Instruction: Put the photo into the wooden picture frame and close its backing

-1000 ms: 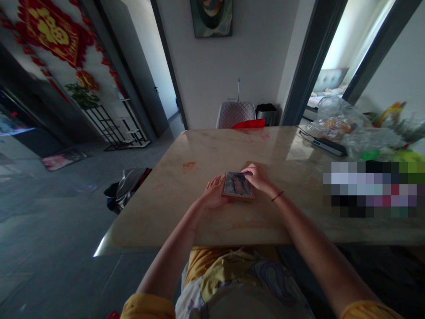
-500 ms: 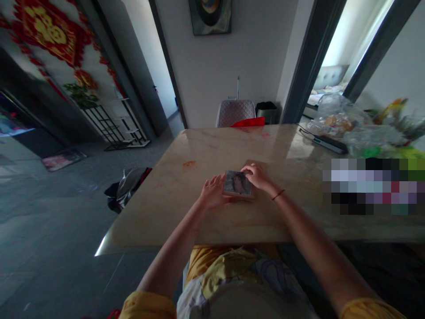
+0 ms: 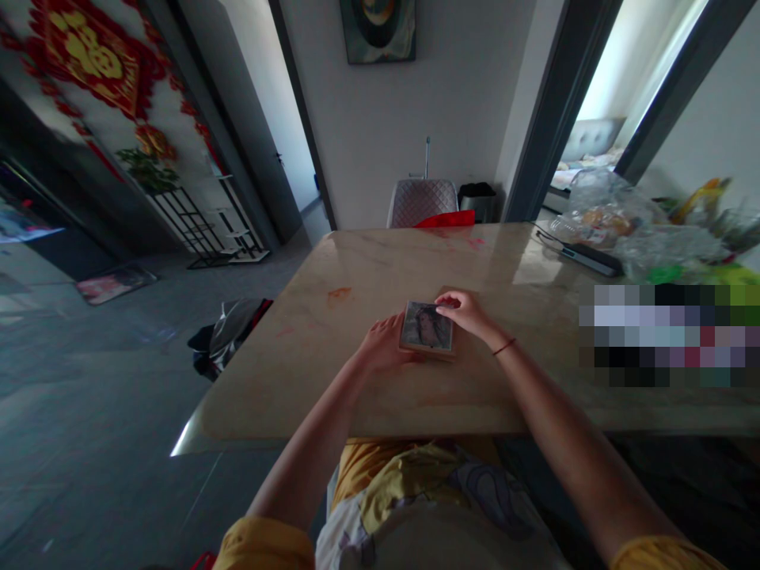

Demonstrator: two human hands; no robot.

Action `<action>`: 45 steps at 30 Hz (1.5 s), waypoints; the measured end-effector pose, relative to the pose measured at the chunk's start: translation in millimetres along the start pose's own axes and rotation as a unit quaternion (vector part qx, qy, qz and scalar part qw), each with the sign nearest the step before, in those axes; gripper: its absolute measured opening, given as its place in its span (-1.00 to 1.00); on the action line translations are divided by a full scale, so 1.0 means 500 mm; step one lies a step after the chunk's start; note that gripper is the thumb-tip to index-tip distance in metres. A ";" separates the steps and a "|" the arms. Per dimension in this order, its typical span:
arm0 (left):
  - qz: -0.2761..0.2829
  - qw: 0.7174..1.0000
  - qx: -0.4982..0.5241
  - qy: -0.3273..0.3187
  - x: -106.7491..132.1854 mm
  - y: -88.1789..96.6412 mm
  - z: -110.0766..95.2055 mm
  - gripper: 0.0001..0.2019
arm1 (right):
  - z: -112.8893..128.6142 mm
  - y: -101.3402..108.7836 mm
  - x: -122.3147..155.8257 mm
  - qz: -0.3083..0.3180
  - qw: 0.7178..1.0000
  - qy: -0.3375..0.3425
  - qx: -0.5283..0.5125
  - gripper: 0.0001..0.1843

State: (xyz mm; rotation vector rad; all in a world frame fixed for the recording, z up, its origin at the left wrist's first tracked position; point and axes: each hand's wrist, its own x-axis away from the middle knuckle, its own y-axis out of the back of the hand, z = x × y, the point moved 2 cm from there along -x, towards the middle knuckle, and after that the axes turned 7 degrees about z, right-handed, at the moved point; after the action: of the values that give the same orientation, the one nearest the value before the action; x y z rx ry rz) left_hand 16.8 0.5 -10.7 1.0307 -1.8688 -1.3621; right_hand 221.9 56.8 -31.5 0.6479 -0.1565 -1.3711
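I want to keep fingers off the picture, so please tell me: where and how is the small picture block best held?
Probably by its left and right edges, the left hand and right hand each coming from its own side. The small picture block lies flat, picture up, and its near edge shows some thickness to pinch.

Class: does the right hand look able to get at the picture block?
Probably yes: the right hand sits by the top right corner of the picture block; the left hand, at its left edge, isn't blocking.
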 end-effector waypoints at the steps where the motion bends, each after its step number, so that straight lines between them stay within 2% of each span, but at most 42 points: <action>1: -0.005 1.000 0.002 0.002 -0.001 0.001 0.001 -0.05 | 0.002 0.002 0.001 0.001 1.000 -0.002 0.001 -0.85; 5: 0.001 0.999 -0.010 0.032 -0.003 0.001 0.004 -0.21 | 0.014 0.012 0.014 -0.024 0.998 0.008 0.059 -0.83; 8: 0.004 0.999 -0.018 0.036 -0.002 0.000 0.004 -0.22 | 0.022 0.019 0.022 -0.056 0.993 0.011 0.104 -0.87; 15: 0.015 1.000 0.012 0.025 0.000 -0.006 0.005 0.05 | 0.010 0.007 0.014 -0.065 0.997 -0.005 0.033 -0.82; 20: 0.019 0.999 0.023 0.020 -0.003 -0.010 0.007 0.02 | 0.005 -0.007 0.010 -0.066 0.995 0.008 0.071 -0.83; 26: 0.030 0.999 0.018 0.023 -0.004 -0.011 0.007 0.06 | 0.009 -0.011 0.005 -0.095 0.994 0.033 0.039 -0.83; 29: 0.031 0.999 0.029 0.028 -0.003 -0.013 0.005 0.08 | 0.009 -0.007 0.001 -0.075 0.997 0.011 -0.027 -0.81; 34: 0.022 0.996 0.076 0.032 -0.008 -0.014 0.001 0.09 | 0.014 0.015 0.010 0.004 0.986 -0.060 -0.153 -0.74; 40: -0.002 0.988 0.150 0.034 -0.015 -0.010 -0.004 -0.17 | 0.028 0.033 0.031 0.068 0.973 -0.023 -0.219 -0.47; 45: -0.017 0.984 0.179 0.007 -0.017 -0.011 -0.008 -0.25 | 0.034 0.025 0.030 0.099 0.980 0.016 -0.172 -0.55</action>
State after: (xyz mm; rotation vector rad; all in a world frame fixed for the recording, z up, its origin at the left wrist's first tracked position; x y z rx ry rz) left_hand 25.6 4.9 -15.1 1.2468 -2.1428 -1.0520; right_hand 227.9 37.7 -15.0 0.3536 0.0418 -1.1582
